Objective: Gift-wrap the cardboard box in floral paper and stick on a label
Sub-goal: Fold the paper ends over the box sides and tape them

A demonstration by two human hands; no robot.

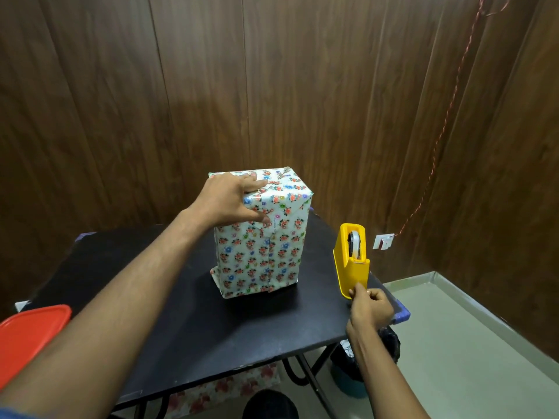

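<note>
The box (pixel 266 252), wrapped in white floral paper, stands upright in the middle of the black table (pixel 211 322). My left hand (pixel 233 198) grips its upper left corner, fingers spread over the folded top and thumb on the front seam. A yellow tape dispenser (pixel 352 261) stands at the table's right edge. My right hand (pixel 370 306) is at the dispenser's near end, thumb and fingers pinched together at its cutter; any tape between them is too thin to make out.
A red plastic lid (pixel 27 337) lies at the table's left end. More floral paper (pixel 230 388) shows under the table, next to a lined bin (pixel 363 358) on the floor at the right. Wood-panelled walls close in behind and to the right.
</note>
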